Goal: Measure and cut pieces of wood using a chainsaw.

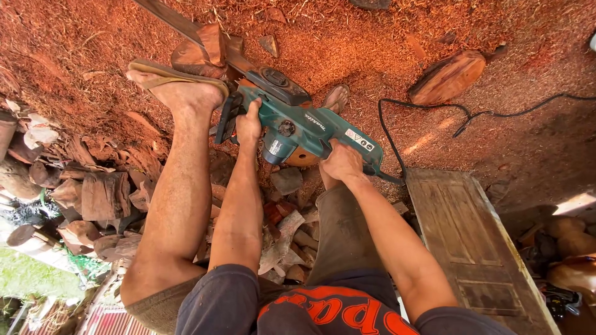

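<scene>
Between the two hands sits a teal electric chainsaw (298, 124), its body lying slantwise, long axis running from the rear grip near the right hand up and away toward the bar, which reaches past the left hand into a reddish block of wood (202, 53). The left hand (248, 123) is clenched round the black front handle, the nearer of the two to the cut. The right hand (340, 162) is wrapped round the rear grip, closer to the body. Whether a finger presses the trigger cannot be told from this angle.

Just beyond the left hand, a bare left foot in a sandal (180, 87) presses against the block of wood, seemingly steadying it. Another foot (337, 98) shows past the saw body. A black power cord (434, 111) trails from the rear grip out to the right of the right hand, across red sawdust (347, 43) covering the ground. Farther right lies a rounded log piece (448, 77), and a weathered wooden panel (472, 242) lies beside the right forearm. Left of the left arm, split offcuts (99, 192) are heaped.
</scene>
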